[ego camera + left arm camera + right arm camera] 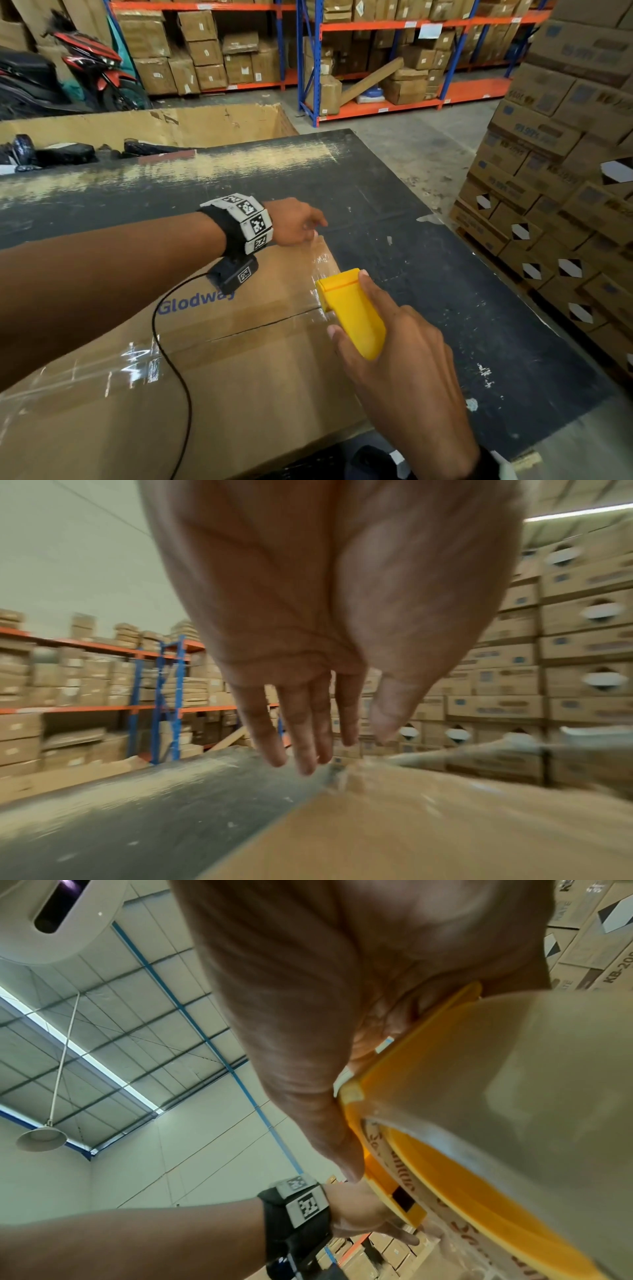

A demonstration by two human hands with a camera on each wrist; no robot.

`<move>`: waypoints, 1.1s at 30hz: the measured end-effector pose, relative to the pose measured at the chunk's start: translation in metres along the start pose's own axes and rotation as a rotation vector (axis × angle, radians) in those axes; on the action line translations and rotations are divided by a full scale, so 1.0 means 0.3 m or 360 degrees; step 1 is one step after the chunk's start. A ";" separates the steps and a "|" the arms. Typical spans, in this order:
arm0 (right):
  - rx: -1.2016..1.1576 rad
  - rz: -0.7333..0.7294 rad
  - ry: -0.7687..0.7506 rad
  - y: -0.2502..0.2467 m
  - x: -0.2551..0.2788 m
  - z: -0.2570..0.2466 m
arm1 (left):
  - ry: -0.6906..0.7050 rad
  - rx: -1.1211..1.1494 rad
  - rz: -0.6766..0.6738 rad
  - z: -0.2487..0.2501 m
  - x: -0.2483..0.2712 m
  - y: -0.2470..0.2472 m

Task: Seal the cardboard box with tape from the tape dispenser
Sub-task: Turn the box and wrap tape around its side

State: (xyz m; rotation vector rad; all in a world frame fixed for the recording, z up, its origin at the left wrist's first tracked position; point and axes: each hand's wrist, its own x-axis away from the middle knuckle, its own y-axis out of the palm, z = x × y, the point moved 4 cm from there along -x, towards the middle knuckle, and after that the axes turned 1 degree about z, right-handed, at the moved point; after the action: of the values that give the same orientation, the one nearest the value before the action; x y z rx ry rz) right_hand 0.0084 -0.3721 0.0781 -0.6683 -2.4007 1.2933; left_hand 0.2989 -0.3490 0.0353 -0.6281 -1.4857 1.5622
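**A:** Where's the cardboard box [212, 359]?

**B:** Flat on the dark table [428, 274], right end close to the table's edge. Flaps down, centre seam still shows as an open dark line.

**A:** Tape dispenser [352, 311]?

**B:** Yellow, in the right hand [404, 370]. Fingers wrapped round the body, index finger along the top. Nose sits at the box's right edge, right where the seam ends. Likely so the strip runs straight down the seam.

**A:** Left hand [296, 222]?

**B:** Not gripping anything. Fingers straight and together, hanging over the far right corner of the box. Left wrist view is blurred, can't tell if the fingertips touch the cardboard. My read: it's there to brace the box so it doesn't slide when the tape pulls.

**A:** Any tape on yet?

**B:** Clear tape glints along that right edge and in a band across the near left. Seam itself looks untaped.

**A:** Risk?

**B:** Box shifting, tape skewing off the seam.
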 end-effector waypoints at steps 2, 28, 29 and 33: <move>0.0017 0.0025 0.0001 0.001 0.000 -0.002 | 0.0095 -0.0046 -0.0189 0.027 0.060 0.058; 0.0220 -0.0102 0.0276 0.054 0.442 0.383 | 0.0019 -0.0156 -0.0372 0.062 0.109 0.184; 0.0195 -0.0193 0.0276 0.075 0.428 0.386 | 0.0020 -0.0163 -0.0362 0.063 0.109 0.184; 0.0014 -0.0162 0.0239 0.084 0.351 0.397 | -0.0051 -0.0145 -0.0318 0.071 0.113 0.182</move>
State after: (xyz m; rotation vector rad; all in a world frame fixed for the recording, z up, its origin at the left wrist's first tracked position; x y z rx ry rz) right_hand -0.1322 -0.3845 0.0006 -0.6098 -2.2760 1.1696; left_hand 0.2509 -0.3269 -0.0072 -0.4917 -1.5995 1.3634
